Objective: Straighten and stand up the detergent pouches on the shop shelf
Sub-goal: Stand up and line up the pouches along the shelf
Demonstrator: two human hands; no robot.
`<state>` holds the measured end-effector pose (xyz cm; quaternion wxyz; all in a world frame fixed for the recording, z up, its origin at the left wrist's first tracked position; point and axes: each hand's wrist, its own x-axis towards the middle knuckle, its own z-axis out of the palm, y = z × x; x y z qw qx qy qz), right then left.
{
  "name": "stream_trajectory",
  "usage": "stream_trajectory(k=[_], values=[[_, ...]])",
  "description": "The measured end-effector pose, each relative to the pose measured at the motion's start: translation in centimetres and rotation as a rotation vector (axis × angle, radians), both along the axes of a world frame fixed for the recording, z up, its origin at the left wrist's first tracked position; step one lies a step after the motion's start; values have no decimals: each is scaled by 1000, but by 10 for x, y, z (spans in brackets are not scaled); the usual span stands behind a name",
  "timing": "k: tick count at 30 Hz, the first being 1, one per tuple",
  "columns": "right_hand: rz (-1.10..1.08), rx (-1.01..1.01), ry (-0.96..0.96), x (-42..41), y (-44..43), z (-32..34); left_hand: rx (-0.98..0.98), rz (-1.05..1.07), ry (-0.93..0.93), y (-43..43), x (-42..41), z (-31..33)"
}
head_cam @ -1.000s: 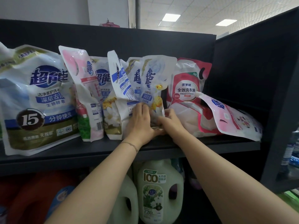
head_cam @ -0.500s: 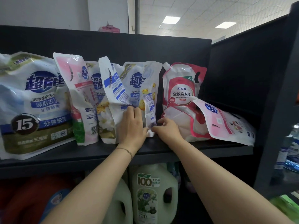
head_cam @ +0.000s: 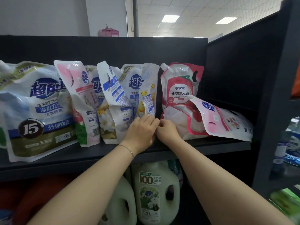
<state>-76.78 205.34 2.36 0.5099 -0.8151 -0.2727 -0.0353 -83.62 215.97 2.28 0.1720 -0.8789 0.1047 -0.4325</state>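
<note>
Several detergent pouches stand in a row on the black shelf [head_cam: 211,146]. From the left come a large white-blue pouch [head_cam: 35,108], a pink pouch [head_cam: 81,101] and leaning white-blue pouches [head_cam: 113,101]. My left hand [head_cam: 140,130] rests on the lower front of the rightmost white-blue pouch [head_cam: 141,88], which stands upright. My right hand [head_cam: 167,130] touches the left one and pinches that pouch's lower right corner with curled fingers. A red-white pouch [head_cam: 180,88] stands to the right. A pink pouch [head_cam: 224,122] lies on its side against it.
The shelf's black back panel and right side wall [head_cam: 243,75] close in the row. On the lower shelf stand a pale green detergent jug [head_cam: 155,192] and a white jug [head_cam: 121,203]. Bottled goods [head_cam: 292,143] sit on the neighbouring rack at the right.
The white-blue pouch under my hands has gone from twisted to upright and sits closer to its left neighbours. A dark gap has opened between it and the red-white pouch. Both hands stayed at its base.
</note>
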Motion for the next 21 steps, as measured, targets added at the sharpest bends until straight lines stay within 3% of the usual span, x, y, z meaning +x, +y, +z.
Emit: stream_trajectory(k=[7, 14, 19, 21], values=[[37, -155, -121, -14, -11, 2, -130, 99, 138, -1, -3, 1], [19, -545, -621, -40, -52, 26, -182, 171, 207, -24, -1, 19], [-57, -436, -976, -42, -84, 33, -211, 172, 150, -48, 13, 28], [-85, -399, -1019, -32, -95, 35, -227, 148, 163, -59, 21, 31]])
